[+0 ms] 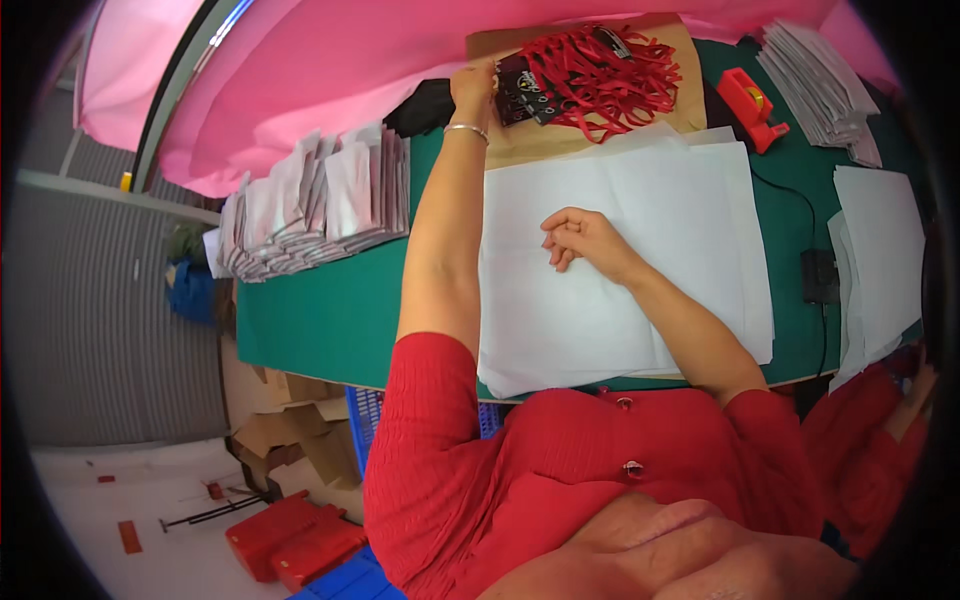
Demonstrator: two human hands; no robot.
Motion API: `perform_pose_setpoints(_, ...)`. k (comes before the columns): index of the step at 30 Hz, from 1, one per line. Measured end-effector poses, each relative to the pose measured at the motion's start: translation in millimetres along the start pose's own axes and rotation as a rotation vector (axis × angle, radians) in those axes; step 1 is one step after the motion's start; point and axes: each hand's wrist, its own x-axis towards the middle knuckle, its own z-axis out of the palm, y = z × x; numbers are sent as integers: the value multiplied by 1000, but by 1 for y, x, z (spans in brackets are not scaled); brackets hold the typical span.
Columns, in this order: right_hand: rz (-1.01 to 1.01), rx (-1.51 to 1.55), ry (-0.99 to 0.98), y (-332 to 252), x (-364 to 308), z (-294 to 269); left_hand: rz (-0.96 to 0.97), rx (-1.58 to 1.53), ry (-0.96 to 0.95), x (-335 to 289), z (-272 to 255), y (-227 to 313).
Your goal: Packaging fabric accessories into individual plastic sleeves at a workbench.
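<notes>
green tabletop (330, 310) under pink sheeting, grey shutter wall beyond its edge. left hand (473, 88) stretched far out, fingers gripping black tags (520, 90) on brown card w/ red lanyards (600, 75) just beside. right hand (585, 240) loosely curled, holding nothing, resting on white sheets (620, 270). bare green strip left of the sheets.

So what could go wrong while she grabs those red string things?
1. The red lanyards lie in a tangled heap, so the left hand, reaching at their black tags, might drag several along at once.
2. The right hand rests on loose white paper sheets that hang over the table's near edge; a nudge could slide them off.
3. The outstretched left arm passes close to the stack of packets and might knock it.
</notes>
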Motion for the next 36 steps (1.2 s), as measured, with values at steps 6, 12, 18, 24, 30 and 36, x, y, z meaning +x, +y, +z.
perform_pose_setpoints(6, 20, -27, -18, -2, -1, 0, -33, -127, -96, 64, 14, -41)
perform_pose_setpoints(12, 23, -65, -25, -2, 2, -5, 228, 111, 74, 57, 31, -22)
perform_pose_setpoints(18, -37, -22, -1, 2, 0, -4, 878, 657, 285, -37, 52, 116)
perform_pose_setpoints(24, -262, -130, 92, -48, -15, 8, 937, 1077, 72, -86, 10, 214)
perform_pose_setpoints(30, -862, -597, 274, -170, -41, 48, 857, 1192, -116, -122, -29, 229)
perform_pose_setpoints(36, -664, -799, 39, -215, -20, 101, 819, 1223, -107, -187, -40, 234)
